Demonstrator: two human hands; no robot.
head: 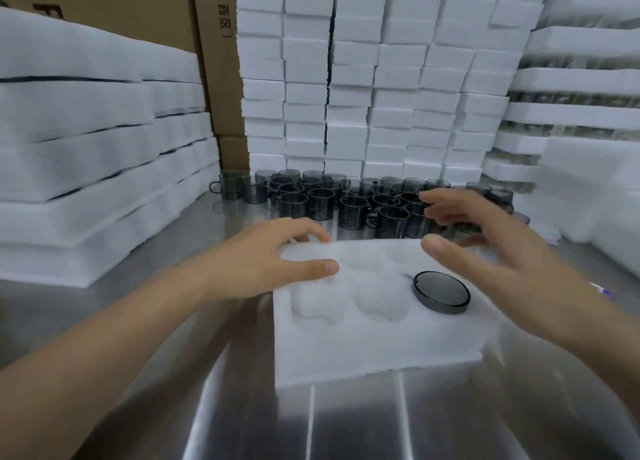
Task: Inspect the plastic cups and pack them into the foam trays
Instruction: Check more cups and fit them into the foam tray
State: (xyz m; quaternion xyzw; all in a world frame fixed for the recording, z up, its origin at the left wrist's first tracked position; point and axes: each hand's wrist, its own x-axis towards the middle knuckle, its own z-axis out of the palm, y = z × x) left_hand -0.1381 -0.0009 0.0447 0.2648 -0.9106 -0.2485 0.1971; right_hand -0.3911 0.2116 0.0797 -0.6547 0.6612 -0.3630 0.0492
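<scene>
a white foam tray (363,342) lies on the near middle of a steel table (346,421). one dark plastic cup (440,296) sits upside down in a hollow on the tray's right side, its round base facing up. two more moulded hollows (379,302) show to its left.

the left hand (263,259) grips the tray's far-left corner. its thumb (318,267) lies flat on the top surface and the other fingers curl over the far edge, so the foam is pinched between them. the seated cup is well to the right of these fingers, not touched by them.

the right hand (485,248) hangs above the tray's far-right part, blurred, with its fingers spread and loosely bent, holding nothing. its thumb is over the tray's far edge and the cup lies just near of it, below the palm - apart from it.

beyond the tray, a cluster of smoky grey cups (353,203) with handles stands upright along the far side of the table; the right hand's fingertips overlap the right end of this cluster in the view, and whether they touch a cup cannot be told.

stacked foam sheets (86,148) fill the left, a wall of foam blocks (381,79) rises at the far side, and foam trays (581,79) are piled at the right. cardboard boxes (138,2) stand at the far left.
</scene>
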